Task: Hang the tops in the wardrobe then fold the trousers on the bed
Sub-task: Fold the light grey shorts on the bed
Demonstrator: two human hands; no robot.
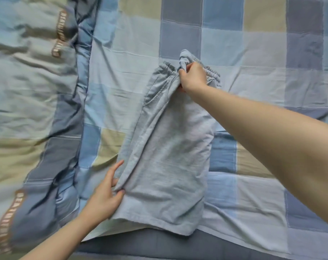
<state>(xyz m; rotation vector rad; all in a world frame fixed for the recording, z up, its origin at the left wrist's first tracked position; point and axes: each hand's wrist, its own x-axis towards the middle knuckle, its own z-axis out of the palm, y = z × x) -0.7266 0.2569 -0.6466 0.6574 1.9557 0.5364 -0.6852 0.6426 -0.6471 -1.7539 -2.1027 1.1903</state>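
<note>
Pinching the elastic waistband (212, 71) at twelve o'clock, the right hand (192, 76) is clamping its fingers (183, 72) on bunched cloth, probably to keep the grey shorts (168, 147) taut lengthwise. At seven o'clock the left hand (105, 194) is gripping the folded side edge near the hem, thumb on top, seemingly aligning the halves. The shorts are lying flat on the checked bedsheet (253, 44), a rumpled duvet (28, 91) bunching at nine o'clock.

The trousers (168, 151) are plain light grey. The bed sheet (253, 53) has checks of light blue, dark blue-grey and beige. The duvet (28, 91) shows the same colours, with brown lettered strips.
</note>
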